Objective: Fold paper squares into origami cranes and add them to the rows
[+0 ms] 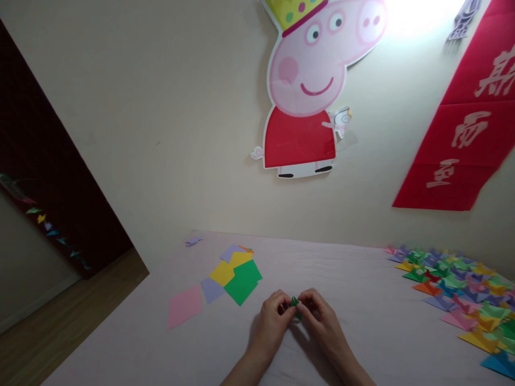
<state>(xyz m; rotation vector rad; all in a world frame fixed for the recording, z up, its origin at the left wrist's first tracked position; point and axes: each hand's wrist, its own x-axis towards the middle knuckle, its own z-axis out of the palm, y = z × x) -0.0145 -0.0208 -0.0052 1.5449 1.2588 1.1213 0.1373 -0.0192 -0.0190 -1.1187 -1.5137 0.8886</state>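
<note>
A small piece of folded green paper (295,302) is pinched between my two hands, just above the pale cloth-covered surface (161,359). My left hand (274,317) grips its left side with thumb and fingertips. On the other side, my right hand (321,318) holds it the same way. Fingers cover most of the paper, so its full shape is hidden. Flat green paper squares (242,282) lie to the left, beyond my left hand.
Yellow (222,274), purple (212,290) and pink paper squares (184,306) lie spread left. Many folded paper cranes (462,300) stand in rows at right. The wall behind bears a cartoon pig cutout (300,139) and a red banner (454,145). A floor (116,289) shows at left.
</note>
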